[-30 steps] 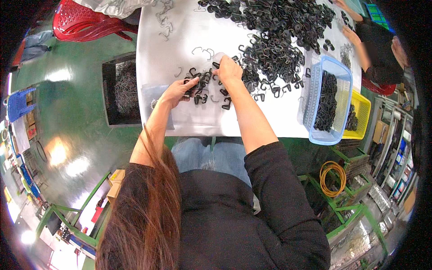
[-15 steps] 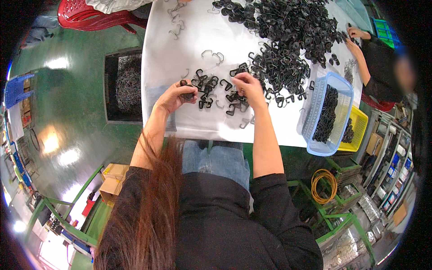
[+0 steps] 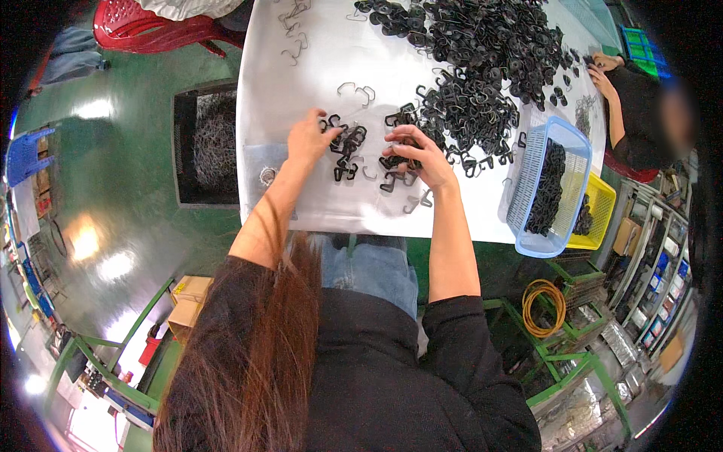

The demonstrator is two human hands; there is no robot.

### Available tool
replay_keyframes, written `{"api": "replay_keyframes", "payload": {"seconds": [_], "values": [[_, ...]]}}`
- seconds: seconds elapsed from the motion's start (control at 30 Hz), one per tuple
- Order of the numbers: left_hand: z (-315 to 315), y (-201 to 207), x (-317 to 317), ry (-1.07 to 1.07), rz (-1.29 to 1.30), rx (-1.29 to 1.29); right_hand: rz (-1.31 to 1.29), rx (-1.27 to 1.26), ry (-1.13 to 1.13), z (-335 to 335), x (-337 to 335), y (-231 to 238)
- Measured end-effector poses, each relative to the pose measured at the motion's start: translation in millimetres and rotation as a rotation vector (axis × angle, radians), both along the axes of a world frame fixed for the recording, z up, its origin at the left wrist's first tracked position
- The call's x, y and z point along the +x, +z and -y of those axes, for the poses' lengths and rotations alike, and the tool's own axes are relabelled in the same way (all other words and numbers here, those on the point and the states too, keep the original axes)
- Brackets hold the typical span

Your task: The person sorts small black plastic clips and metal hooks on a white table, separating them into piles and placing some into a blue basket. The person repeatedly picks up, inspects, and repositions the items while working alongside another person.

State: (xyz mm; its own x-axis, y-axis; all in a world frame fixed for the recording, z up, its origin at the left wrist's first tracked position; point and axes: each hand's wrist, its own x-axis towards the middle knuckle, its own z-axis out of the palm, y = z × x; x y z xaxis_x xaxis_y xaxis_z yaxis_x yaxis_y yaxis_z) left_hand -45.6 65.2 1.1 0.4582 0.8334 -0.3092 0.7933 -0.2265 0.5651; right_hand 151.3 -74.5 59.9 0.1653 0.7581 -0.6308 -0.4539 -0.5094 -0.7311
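Observation:
My left hand [image 3: 307,142] reaches over the left small pile of black hook-shaped pieces [image 3: 348,145]. Its thumb and fingers are apart, with the fingertips at the pile's upper left edge. My right hand [image 3: 423,157] arches over a second small pile of black hooks [image 3: 390,181], fingers spread and partly covering it; whether a piece touches its palm is hidden. Between and above the hands lie thin bare wire hooks [image 3: 364,95]. To the right of my right hand spreads a large heap of black hooks [image 3: 471,113].
A blue basket [image 3: 517,197] holding black pieces stands at the table's right edge, beside a yellow basket [image 3: 607,215]. At the far right, a co-worker's hands [image 3: 600,75] handle small pieces. A dark crate [image 3: 183,192] of wire pieces sits left of the white table [image 3: 263,98].
My left hand has let go of a dark piece and moved up and right to the left pile. My right hand has spread its fingers and dropped slightly. A small ring-like item now shows near the left edge.

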Motion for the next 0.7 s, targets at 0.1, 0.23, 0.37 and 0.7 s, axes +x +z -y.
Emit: {"api": "replay_keyframes", "payload": {"seconds": [0.1, 0.23, 0.37, 0.7], "values": [[6.8, -5.9, 13.4, -0.080, -0.153, 0.038, 0.364, 0.018, 0.204, -30.4, -13.2, -22.5], [5.2, -4.6, 15.9, -0.105, -0.143, 0.090, 1.216, -0.114, 0.480, -60.5, -38.6, -54.2], [-9.3, 11.0, -0.7, -0.044, 0.081, -0.199, 1.037, -0.204, 0.588, -61.6, -27.3, -50.1], [-6.7, 52.6, -64.7, 0.218, 0.690, -1.056, 1.305, -0.096, 0.710, -53.7, -60.2, -54.5]]}}
